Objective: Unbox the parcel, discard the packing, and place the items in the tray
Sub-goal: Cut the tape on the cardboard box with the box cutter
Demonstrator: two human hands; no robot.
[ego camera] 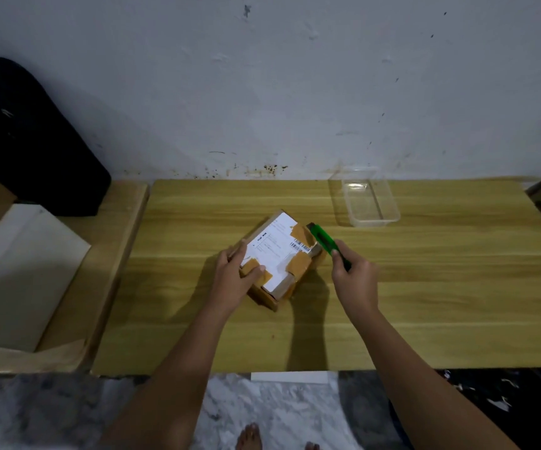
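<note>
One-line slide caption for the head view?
Left hand steadies a taped cardboard parcel while the right hand brings a green box cutter to its edge; clear tray waits empty behind.

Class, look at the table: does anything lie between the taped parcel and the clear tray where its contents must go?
Only the green cutter, held in the right hand, crosses that stretch beside the parcel; the tabletop up to the tray is otherwise bare.

Cardboard parcel (279,258), white label, brown tape, still sealed, skewed mid-surface. Clear plastic tray (371,203) behind-right, well apart, apparently empty.
</note>
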